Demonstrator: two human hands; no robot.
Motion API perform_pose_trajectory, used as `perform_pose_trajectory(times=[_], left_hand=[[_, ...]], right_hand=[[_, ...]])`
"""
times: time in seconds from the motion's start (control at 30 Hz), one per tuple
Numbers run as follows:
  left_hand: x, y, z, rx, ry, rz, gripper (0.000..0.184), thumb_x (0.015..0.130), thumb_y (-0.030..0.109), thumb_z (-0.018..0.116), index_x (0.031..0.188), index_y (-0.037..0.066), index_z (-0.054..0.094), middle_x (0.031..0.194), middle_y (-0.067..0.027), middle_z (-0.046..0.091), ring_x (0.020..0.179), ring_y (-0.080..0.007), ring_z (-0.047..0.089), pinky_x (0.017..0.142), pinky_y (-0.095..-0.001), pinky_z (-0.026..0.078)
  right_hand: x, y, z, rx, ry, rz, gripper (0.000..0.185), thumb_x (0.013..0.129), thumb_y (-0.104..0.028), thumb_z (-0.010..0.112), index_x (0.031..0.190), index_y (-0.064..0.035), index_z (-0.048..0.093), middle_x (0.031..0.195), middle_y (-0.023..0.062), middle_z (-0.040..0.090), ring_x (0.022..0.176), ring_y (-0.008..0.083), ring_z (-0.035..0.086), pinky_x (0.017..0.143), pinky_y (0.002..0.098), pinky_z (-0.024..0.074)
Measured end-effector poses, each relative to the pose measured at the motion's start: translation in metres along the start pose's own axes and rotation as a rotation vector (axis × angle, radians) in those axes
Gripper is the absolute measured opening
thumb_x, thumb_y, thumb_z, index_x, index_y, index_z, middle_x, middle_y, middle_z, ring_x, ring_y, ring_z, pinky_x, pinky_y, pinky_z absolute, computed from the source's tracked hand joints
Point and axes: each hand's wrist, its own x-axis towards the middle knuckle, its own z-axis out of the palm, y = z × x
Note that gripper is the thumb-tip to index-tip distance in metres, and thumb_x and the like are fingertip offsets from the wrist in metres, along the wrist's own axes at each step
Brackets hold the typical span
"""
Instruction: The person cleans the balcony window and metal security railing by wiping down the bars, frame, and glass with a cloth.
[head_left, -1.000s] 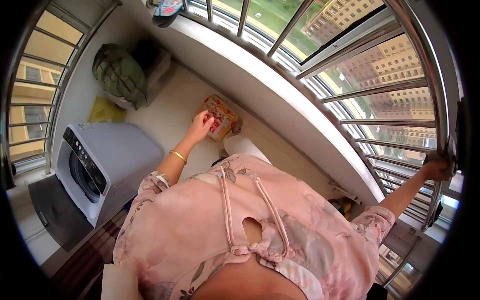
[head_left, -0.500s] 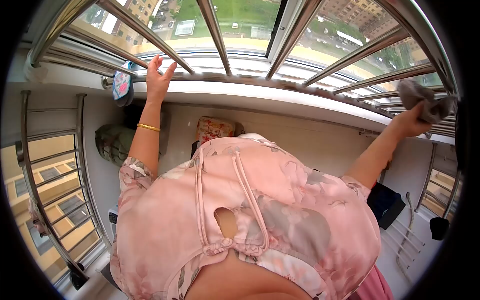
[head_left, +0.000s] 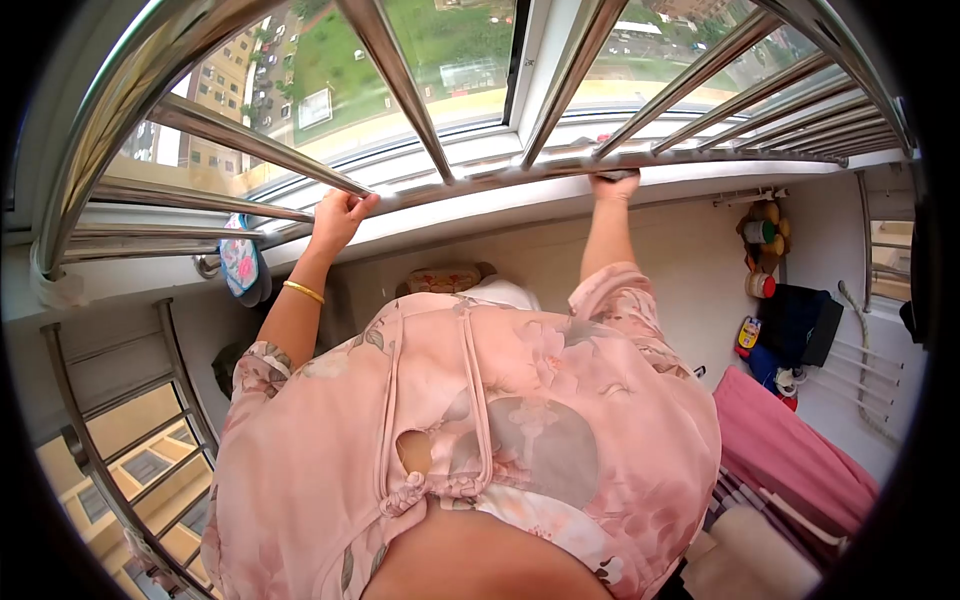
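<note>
Rail (head_left: 480, 180): metal, running crosswise below the window (head_left: 530, 80), with slanting bars (head_left: 395, 80) joined to it.
Left hand (head_left: 340, 215): fingers partly curled at the rail, thumb beside the foot of a bar; whether it grips or only touches cannot be told. A bracelet (head_left: 303, 291) circles the wrist.
Right hand (head_left: 616, 186): closed about a dark, soft-looking piece, apparently a cloth (head_left: 620, 175), at the rail's underside.
Cloth: between the right hand and the rail, mostly hidden; its full shape cannot be told.
Step in hand: judged as contact work at the rail, the right hand bearing the cloth against it and the left hand placed well apart, perhaps for steadiness.
Demand of a move: a shift of the right hand along the rail would call for a firm hold on the cloth and care for the knuckles at the feet of the bars.
Rail's left end: a floral pad (head_left: 240, 262) hangs just beside it.
Floor (head_left: 680, 260): a patterned pack (head_left: 450, 280) lies beyond the torso, partly hidden.
Right side: dark fabric (head_left: 800, 325) and a pink cover (head_left: 790, 450).
</note>
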Motion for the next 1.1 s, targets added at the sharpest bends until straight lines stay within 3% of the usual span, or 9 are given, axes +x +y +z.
perform_pose_trajectory(times=[0.07, 0.13, 0.27, 0.53, 0.67, 0.73, 0.87, 1.0, 1.1], left_hand=[[0.004, 0.011, -0.008, 0.105, -0.111, 0.055, 0.033, 0.081, 0.039, 0.065, 0.084, 0.006, 0.066, 0.076, -0.0106, 0.059, 0.073, -0.0259, 0.058, 0.065, -0.0376, 0.047], [0.005, 0.017, -0.012, 0.25, -0.138, 0.244, 0.031, 0.084, 0.037, 0.059, 0.082, 0.006, 0.067, 0.081, -0.0116, 0.061, 0.084, -0.0318, 0.057, 0.068, -0.0429, 0.046], [0.004, 0.019, -0.016, 0.318, -0.114, 0.351, 0.029, 0.085, 0.036, 0.057, 0.081, 0.008, 0.066, 0.083, -0.0106, 0.062, 0.091, -0.0315, 0.055, 0.071, -0.0443, 0.045], [0.008, 0.013, -0.012, 0.406, -0.128, 0.393, 0.028, 0.088, 0.035, 0.053, 0.093, 0.009, 0.063, 0.093, -0.0124, 0.062, 0.095, -0.0329, 0.054, 0.076, -0.0439, 0.043], [0.003, 0.014, -0.008, 0.364, -0.073, 0.368, 0.029, 0.089, 0.036, 0.051, 0.096, 0.01, 0.062, 0.094, -0.0115, 0.062, 0.096, -0.0326, 0.054, 0.076, -0.0437, 0.042], [0.001, 0.019, -0.011, 0.366, -0.103, 0.34, 0.029, 0.09, 0.036, 0.05, 0.096, 0.01, 0.062, 0.095, -0.0117, 0.062, 0.098, -0.0331, 0.053, 0.079, -0.043, 0.042], [0.004, 0.013, -0.007, 0.373, -0.122, 0.343, 0.031, 0.091, 0.037, 0.049, 0.096, 0.009, 0.062, 0.096, -0.0137, 0.061, 0.1, -0.0339, 0.053, 0.083, -0.0423, 0.043], [0.003, 0.018, -0.01, 0.379, -0.135, 0.33, 0.032, 0.091, 0.037, 0.048, 0.098, 0.008, 0.061, 0.098, -0.015, 0.06, 0.1, -0.034, 0.052, 0.083, -0.0423, 0.043], [0.0, 0.021, -0.013, 0.384, -0.149, 0.321, 0.032, 0.091, 0.036, 0.047, 0.1, 0.008, 0.06, 0.1, -0.0155, 0.06, 0.101, -0.0334, 0.052, 0.084, -0.042, 0.042]], right_hand=[[0.002, 0.08, -0.005, 0.126, -0.322, 0.054, 0.039, 0.086, -0.035, 0.041, 0.097, -0.0015, 0.057, 0.086, 0.0147, 0.06, 0.085, 0.0302, 0.058, 0.088, 0.0453, 0.0452], [-0.075, 0.158, 0.05, 0.148, -0.007, 0.248, 0.041, 0.083, -0.043, 0.047, 0.09, -0.0047, 0.057, 0.086, 0.0102, 0.059, 0.085, 0.028, 0.055, 0.082, 0.0428, 0.0462], [-0.094, 0.216, 0.049, 0.14, 0.032, 0.341, 0.045, 0.085, -0.051, 0.043, 0.103, -0.0123, 0.058, 0.101, 0.0087, 0.06, 0.096, 0.027, 0.054, 0.085, 0.0462, 0.0445], [-0.07, 0.035, 0.062, -0.089, 0.419, -0.354, 0.05, 0.09, -0.044, 0.038, 0.121, -0.0051, 0.048, 0.124, 0.0137, 0.048, 0.111, 0.0323, 0.05, 0.092, 0.0492, 0.0407], [-0.064, 0.073, 0.059, -1.199, 0.501, -0.927, 0.037, 0.083, -0.02, 0.055, 0.107, 0.0082, 0.054, 0.119, 0.03, 0.046, 0.105, 0.0405, 0.05, 0.086, 0.045, 0.0414], [-0.086, 0.14, 0.044, -1.337, 0.649, -0.866, 0.047, 0.083, -0.017, 0.055, 0.122, 0.0068, 0.044, 0.112, 0.0302, 0.044, 0.11, 0.0423, 0.041, 0.097, 0.0433, 0.0328], [-0.135, 0.188, 0.037, -1.515, 0.208, -1.035, 0.046, 0.079, -0.011, 0.059, 0.122, -0.0009, 0.048, 0.116, 0.0243, 0.043, 0.113, 0.0418, 0.038, 0.099, 0.0458, 0.0302], [-0.114, 0.099, 0.074, -2.13, 0.104, -1.292, 0.031, 0.072, -0.005, 0.058, 0.103, -0.0066, 0.059, 0.116, 0.0123, 0.05, 0.11, 0.031, 0.045, 0.088, 0.0439, 0.0398], [-0.071, 0.062, 0.108, -2.331, -0.399, -1.311, 0.028, 0.073, -0.004, 0.054, 0.1, -0.0072, 0.06, 0.106, 0.0116, 0.057, 0.102, 0.0274, 0.053, 0.082, 0.0424, 0.0439]])
